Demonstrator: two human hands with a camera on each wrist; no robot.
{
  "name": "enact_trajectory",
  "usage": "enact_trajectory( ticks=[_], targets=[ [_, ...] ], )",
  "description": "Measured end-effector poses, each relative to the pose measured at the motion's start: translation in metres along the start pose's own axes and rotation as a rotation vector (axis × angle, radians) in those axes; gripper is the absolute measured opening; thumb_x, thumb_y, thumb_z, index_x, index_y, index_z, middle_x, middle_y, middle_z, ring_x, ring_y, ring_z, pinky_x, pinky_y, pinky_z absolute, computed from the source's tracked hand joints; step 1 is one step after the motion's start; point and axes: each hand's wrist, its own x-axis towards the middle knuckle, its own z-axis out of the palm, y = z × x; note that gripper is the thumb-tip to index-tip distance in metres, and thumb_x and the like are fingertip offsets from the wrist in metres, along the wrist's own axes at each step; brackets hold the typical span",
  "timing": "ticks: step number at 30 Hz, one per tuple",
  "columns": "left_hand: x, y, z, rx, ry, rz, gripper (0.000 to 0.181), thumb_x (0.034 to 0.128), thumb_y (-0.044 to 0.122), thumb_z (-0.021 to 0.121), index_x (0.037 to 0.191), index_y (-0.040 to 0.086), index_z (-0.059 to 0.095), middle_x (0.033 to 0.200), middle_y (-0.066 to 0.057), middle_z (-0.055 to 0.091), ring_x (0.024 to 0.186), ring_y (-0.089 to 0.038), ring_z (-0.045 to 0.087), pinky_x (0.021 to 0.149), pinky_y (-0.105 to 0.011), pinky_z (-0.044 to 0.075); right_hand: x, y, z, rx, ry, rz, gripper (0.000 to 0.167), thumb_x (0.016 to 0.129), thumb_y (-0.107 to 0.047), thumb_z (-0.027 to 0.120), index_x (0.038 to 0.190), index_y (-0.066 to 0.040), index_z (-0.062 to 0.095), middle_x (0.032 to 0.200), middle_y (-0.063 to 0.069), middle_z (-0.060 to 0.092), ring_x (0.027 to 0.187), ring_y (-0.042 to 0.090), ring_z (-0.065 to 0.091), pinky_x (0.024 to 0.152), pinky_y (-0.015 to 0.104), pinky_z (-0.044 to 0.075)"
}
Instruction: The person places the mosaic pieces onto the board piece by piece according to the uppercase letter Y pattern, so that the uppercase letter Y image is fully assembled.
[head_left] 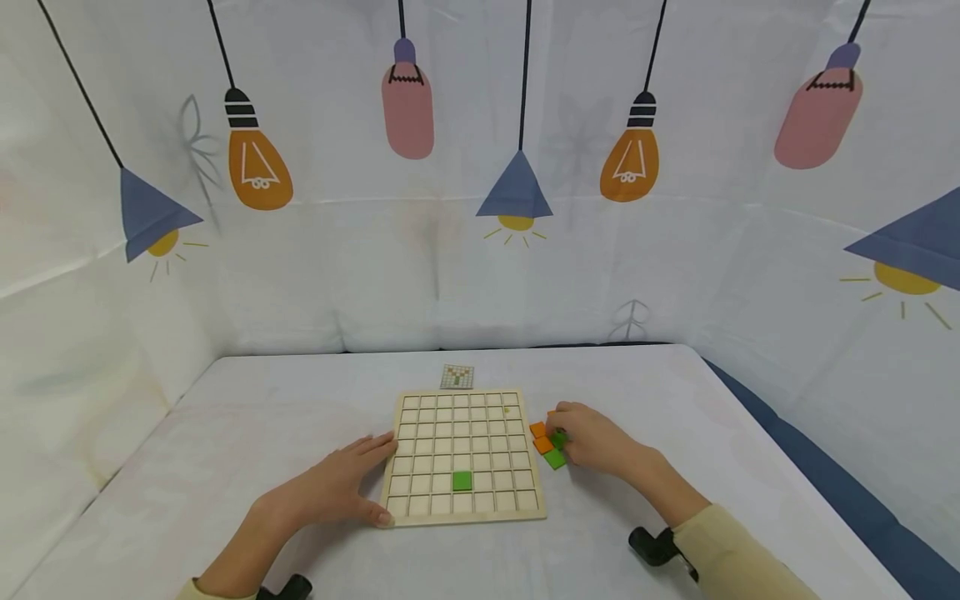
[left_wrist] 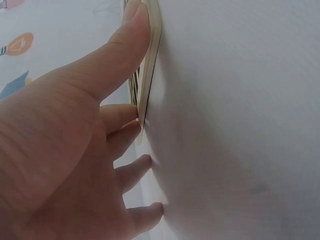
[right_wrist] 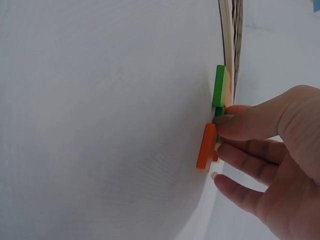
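A square wooden grid board (head_left: 467, 522) lies flat on the table, with one green tile (head_left: 462, 481) in a cell near its front edge. My left hand (head_left: 333, 483) rests at the board's left side, fingers spread, thumb on the near-left corner; the left wrist view shows the thumb (left_wrist: 135, 37) on the board's edge. Beside the board's right edge, my right hand (head_left: 596, 437) reaches into a small group of tiles. Its thumb and a fingertip pinch a darker green tile (head_left: 558, 438), partly hidden. Around it lie a green tile (head_left: 555, 458) and orange tiles (head_left: 542, 445).
A small patterned card (head_left: 457, 377) lies just behind the board. The white table (head_left: 300, 400) ends at a curtain (head_left: 375, 275) printed with lamps. Dark blue fabric (head_left: 810, 458) shows beyond the table's right edge.
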Motion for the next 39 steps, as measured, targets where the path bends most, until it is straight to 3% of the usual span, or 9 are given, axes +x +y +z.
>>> enact_trajectory(
  ticks=[18, 39],
  targets=[
    [-0.0002, 0.0018, -0.0005, -0.008, -0.008, -0.012, 0.109, 0.067, 0.057, 0.084, 0.154, 0.012, 0.037, 0.164, -0.004, 0.03, 0.152, -0.04, 0.021, 0.118, -0.067, 0.02, 0.0001, 0.0, 0.0042, -0.02, -0.013, 0.032, 0.033, 0.076, 0.005, 0.068, 0.096, -0.021, 0.069, 0.091, -0.01, 0.055, 0.083, 0.009, 0.047, 0.074, 0.026, 0.046],
    [-0.0026, 0.0036, -0.0012, -0.014, -0.003, -0.014, 0.109, 0.0673, 0.057, 0.083, 0.155, 0.012, 0.036, 0.164, -0.005, 0.03, 0.153, -0.039, 0.02, 0.118, -0.068, 0.018, 0.001, -0.0048, 0.0017, -0.064, -0.024, 0.089, 0.029, 0.075, -0.003, 0.071, 0.099, -0.019, 0.068, 0.089, -0.007, 0.055, 0.081, 0.011, 0.046, 0.068, 0.027, 0.044]
  ],
)
